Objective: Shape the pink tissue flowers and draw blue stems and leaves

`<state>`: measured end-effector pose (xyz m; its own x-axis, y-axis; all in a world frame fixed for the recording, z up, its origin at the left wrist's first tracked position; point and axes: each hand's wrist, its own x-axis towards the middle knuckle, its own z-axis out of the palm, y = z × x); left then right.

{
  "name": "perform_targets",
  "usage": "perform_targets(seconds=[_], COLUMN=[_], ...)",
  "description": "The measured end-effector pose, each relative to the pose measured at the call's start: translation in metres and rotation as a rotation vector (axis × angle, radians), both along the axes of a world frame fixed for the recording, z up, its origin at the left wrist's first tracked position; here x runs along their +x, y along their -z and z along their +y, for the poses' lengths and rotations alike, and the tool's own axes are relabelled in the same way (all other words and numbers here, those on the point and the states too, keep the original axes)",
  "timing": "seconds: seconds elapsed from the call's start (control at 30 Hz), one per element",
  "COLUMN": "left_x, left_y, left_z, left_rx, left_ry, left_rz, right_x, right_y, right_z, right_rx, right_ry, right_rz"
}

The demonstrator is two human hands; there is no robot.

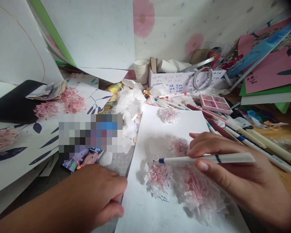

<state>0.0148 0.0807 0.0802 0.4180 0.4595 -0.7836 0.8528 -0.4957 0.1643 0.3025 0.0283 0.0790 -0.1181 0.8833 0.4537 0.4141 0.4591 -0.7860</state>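
A white sheet of paper (145, 210) lies in front of me, bearing several pink and white tissue-paper flowers (196, 191) with small dark strokes around them. My right hand (228, 165) pinches a white marker (184, 160) between thumb and fingers. Its dark blue end points left, over the upper edge of the left flower (158, 176). Beside the sheet's left edge is my left hand (94, 194), its fingers curled in; whether anything is inside them is hidden. Above that hand lies a phone (75, 161), partly covered by a blurred patch.
Painted flower sheets (50, 145) and a black flat item (12, 103) lie at left. Behind are crumpled tissue (131, 100), stacked paper cups (141, 72) and a white box (169, 81). Pens and brushes (252, 139) and a pink palette (214, 103) crowd the right.
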Motion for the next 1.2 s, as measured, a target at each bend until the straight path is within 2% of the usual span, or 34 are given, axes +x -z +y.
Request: perform_targets(seconds=[0.07, 0.2, 0.37, 0.57, 0.7, 0.8, 0.87, 1.0, 1.2], left_x=[0.0, 0.001, 0.0, -0.006, -0.016, -0.021, -0.021, -0.021, -0.027], left_y=[0.0, 0.001, 0.002, 0.009, 0.016, 0.015, 0.012, 0.009, 0.013], left_z=[0.001, 0.003, 0.004, 0.006, 0.004, 0.001, 0.001, 0.001, 0.003], left_rx=[-0.002, -0.015, -0.012, -0.01, 0.084, 0.156, 0.161, 0.155, 0.151], left_ry=[0.004, 0.004, 0.022, 0.033, 0.009, -0.011, -0.015, -0.018, -0.013], left_rz=[0.011, 0.027, 0.013, 0.039, -0.056, -0.157, -0.173, -0.159, -0.162], right_x=[-0.001, 0.001, 0.002, 0.008, 0.011, 0.011, 0.01, 0.009, 0.01], right_y=[-0.001, -0.002, -0.003, -0.003, -0.006, -0.01, -0.011, -0.012, -0.013], right_z=[0.0, 0.0, 0.0, 0.0, -0.001, -0.002, -0.002, -0.001, -0.001], right_rx=[-0.012, 0.004, -0.028, -0.01, -0.024, -0.035, -0.02, -0.01, 0.007], right_ry=[-0.018, 0.041, -0.047, 0.057, 0.021, 0.081, 0.091, 0.01, 0.041], right_rz=[-0.009, 0.076, 0.021, 0.087, 0.051, 0.1, 0.095, 0.032, 0.047])
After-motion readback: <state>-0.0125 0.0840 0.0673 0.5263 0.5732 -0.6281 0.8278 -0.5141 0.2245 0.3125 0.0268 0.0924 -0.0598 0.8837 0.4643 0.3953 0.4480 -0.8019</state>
